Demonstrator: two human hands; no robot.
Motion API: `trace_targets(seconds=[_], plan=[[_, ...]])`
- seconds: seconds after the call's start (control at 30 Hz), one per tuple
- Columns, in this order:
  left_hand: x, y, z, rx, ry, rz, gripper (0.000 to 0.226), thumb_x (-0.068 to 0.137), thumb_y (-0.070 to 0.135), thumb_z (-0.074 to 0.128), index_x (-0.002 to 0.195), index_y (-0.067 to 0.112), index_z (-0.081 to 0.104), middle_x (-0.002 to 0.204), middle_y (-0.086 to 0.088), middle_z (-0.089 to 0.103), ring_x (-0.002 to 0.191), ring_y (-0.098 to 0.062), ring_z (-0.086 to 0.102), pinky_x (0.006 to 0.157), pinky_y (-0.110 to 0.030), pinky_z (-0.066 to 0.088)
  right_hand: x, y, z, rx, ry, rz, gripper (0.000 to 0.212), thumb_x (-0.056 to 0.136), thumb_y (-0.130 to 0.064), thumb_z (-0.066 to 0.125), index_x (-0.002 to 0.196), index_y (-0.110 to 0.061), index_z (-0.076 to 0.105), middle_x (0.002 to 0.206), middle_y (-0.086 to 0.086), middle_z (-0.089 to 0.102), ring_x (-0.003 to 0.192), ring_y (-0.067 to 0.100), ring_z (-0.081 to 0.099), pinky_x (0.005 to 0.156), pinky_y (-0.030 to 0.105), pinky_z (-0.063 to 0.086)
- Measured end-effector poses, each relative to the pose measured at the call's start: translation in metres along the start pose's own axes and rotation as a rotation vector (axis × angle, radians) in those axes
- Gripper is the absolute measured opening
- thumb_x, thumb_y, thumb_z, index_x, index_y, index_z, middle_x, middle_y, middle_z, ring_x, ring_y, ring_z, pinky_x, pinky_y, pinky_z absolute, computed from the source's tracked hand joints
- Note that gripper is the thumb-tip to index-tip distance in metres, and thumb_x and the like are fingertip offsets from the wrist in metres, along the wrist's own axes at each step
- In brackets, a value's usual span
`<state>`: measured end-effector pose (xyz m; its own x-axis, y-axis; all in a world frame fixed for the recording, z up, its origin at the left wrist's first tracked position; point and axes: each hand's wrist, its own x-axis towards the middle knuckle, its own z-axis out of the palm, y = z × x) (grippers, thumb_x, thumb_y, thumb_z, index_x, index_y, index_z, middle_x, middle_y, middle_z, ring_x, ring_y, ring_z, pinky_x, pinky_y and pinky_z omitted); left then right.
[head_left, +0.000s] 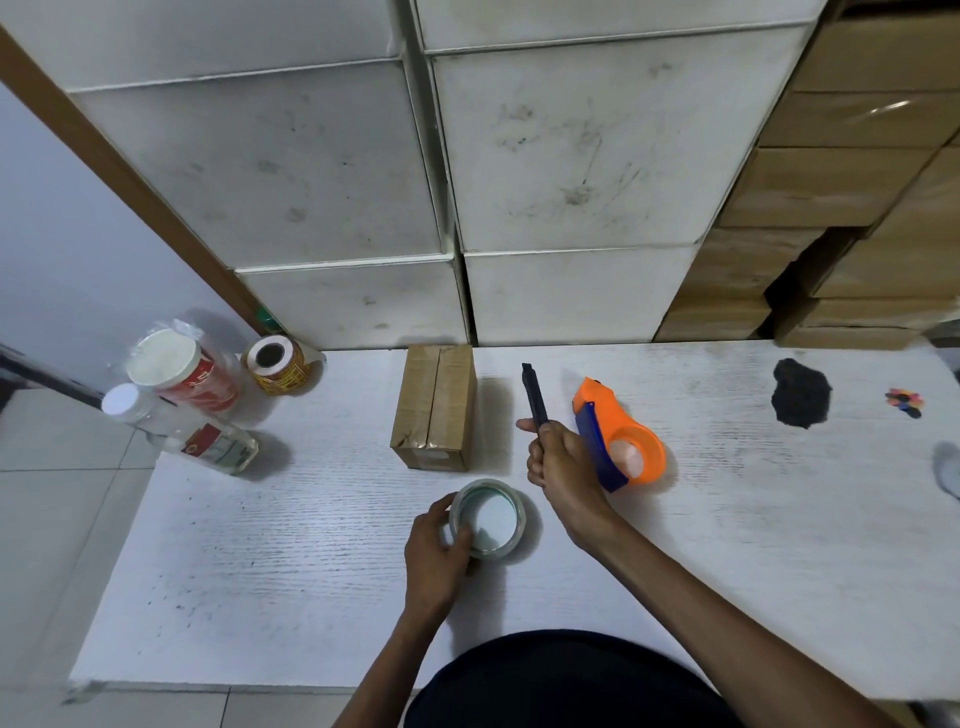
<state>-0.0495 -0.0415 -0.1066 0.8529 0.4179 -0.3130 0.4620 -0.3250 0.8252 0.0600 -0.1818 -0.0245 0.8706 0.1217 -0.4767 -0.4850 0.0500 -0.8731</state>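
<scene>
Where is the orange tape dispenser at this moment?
Head view: the tape dispenser lies on the table, right of centre, just right of the right hand that grips a cutter; the tape roll lies nearer, to its left.

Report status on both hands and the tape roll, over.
Left hand grips clear tape roll, flat on table. Right hand holds dark utility knife, tip up. Orange tape dispenser beside right hand; cardboard box beyond roll, apart.

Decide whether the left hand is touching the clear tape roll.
Touching. The head view shows the left hand curled round the rim of the clear tape roll.
</scene>
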Motion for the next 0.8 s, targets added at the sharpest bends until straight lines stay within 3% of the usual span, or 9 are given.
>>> trace_targets(seconds=[0.1,0.27,0.33,0.43,0.5,0.63,0.7,0.8], plan=[[0.000,0.000,-0.002,-0.013,0.000,-0.022,0.062,0.069,0.054,0.053,0.123,0.027,0.065,0.116,0.011,0.064,0.107,-0.009,0.057,0.081,-0.011,0.038,0.007,0.008,0.000,-0.006,-0.061,0.032,0.028,0.101,-0.012,0.026,0.104,-0.015,0.054,0.063,-0.001,0.037,0.051,0.007,0.034,0.048,0.019,0.031],[-0.001,0.002,-0.002,-0.013,-0.012,-0.035,0.054,0.074,0.047,0.057,0.125,0.028,0.064,0.112,0.012,0.062,0.106,-0.010,0.056,0.081,-0.007,0.036,0.028,0.023,-0.004,-0.297,-0.008,0.087,0.022,0.099,-0.022,0.031,0.110,-0.010,0.044,0.078,0.000,0.050,0.067,0.013,0.046,0.065,0.028,0.037],[0.001,0.004,-0.003,-0.004,-0.014,-0.051,0.050,0.077,0.039,0.058,0.125,0.027,0.064,0.112,0.012,0.062,0.107,-0.011,0.057,0.082,-0.016,0.041,0.037,0.026,-0.006,-0.355,0.058,0.137,0.023,0.098,-0.023,0.033,0.110,-0.008,0.046,0.084,0.001,0.052,0.070,0.015,0.048,0.062,0.030,0.036],[0.000,0.005,-0.004,-0.008,-0.024,-0.073,0.063,0.070,0.052,0.053,0.126,0.026,0.063,0.115,0.011,0.062,0.109,-0.011,0.057,0.089,-0.026,0.040,0.052,0.033,-0.006,-0.422,0.172,0.155,0.027,0.096,-0.026,0.038,0.104,-0.004,0.050,0.076,0.002,0.050,0.062,0.016,0.045,0.052,0.031,0.031],[-0.001,0.006,-0.005,-0.016,-0.023,-0.074,0.072,0.064,0.057,0.049,0.127,0.025,0.064,0.115,0.010,0.063,0.108,-0.010,0.057,0.089,-0.026,0.040,0.061,0.043,-0.003,-0.533,0.209,0.085,0.031,0.094,-0.026,0.043,0.102,0.002,0.054,0.082,0.012,0.059,0.064,0.022,0.052,0.050,0.031,0.034],[-0.001,0.009,-0.005,-0.015,-0.020,-0.084,0.073,0.062,0.057,0.049,0.126,0.025,0.064,0.115,0.006,0.065,0.106,-0.011,0.057,0.087,-0.026,0.045,0.075,0.059,-0.001,-0.754,0.240,-0.035,0.033,0.096,-0.029,0.048,0.096,0.001,0.062,0.088,0.018,0.068,0.082,0.032,0.063,0.064,0.035,0.045],[0.000,0.007,-0.006,-0.016,-0.024,-0.107,0.071,0.063,0.056,0.050,0.126,0.027,0.064,0.114,0.005,0.064,0.107,-0.012,0.058,0.089,-0.030,0.049,0.080,0.063,-0.002,-0.776,0.251,-0.059,0.029,0.095,-0.027,0.051,0.088,-0.003,0.066,0.082,0.016,0.069,0.081,0.033,0.064,0.062,0.034,0.042],[-0.001,0.009,-0.007,-0.015,-0.036,-0.118,0.069,0.064,0.058,0.052,0.126,0.029,0.064,0.114,0.006,0.064,0.100,-0.003,0.058,0.084,-0.023,0.047,0.082,0.067,-0.005,-0.839,0.292,-0.089,0.026,0.093,-0.028,0.053,0.082,-0.009,0.068,0.084,0.017,0.064,0.078,0.034,0.063,0.056,0.031,0.038]])
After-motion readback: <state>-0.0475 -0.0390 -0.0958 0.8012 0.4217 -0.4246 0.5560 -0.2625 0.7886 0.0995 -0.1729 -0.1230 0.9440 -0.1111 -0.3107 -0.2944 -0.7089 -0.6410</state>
